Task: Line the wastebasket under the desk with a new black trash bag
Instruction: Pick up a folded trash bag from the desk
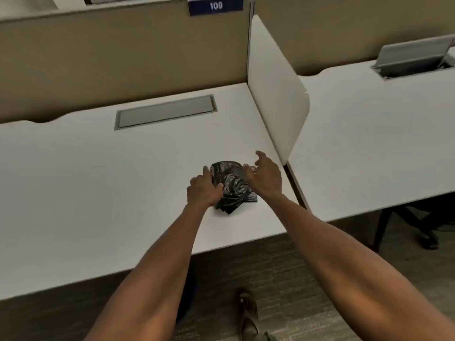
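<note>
A folded, crumpled black trash bag (232, 187) lies on the white desk (98, 193) near its right front corner. My left hand (203, 189) rests against the bag's left side, thumb touching the plastic and fingers spread. My right hand (264, 174) hovers at the bag's right edge with its fingers apart, fingertips at the plastic. Neither hand has closed around the bag. A dark rounded shape (188, 299) under the desk edge, behind my left forearm, may be the wastebasket; most of it is hidden.
A white divider panel (275, 94) stands just right of the bag, with a second desk (369, 143) beyond it. A grey cable hatch (165, 112) is set into the desk. My sandalled foot (247, 308) is on the carpet; a chair base (418, 227) sits under the right desk.
</note>
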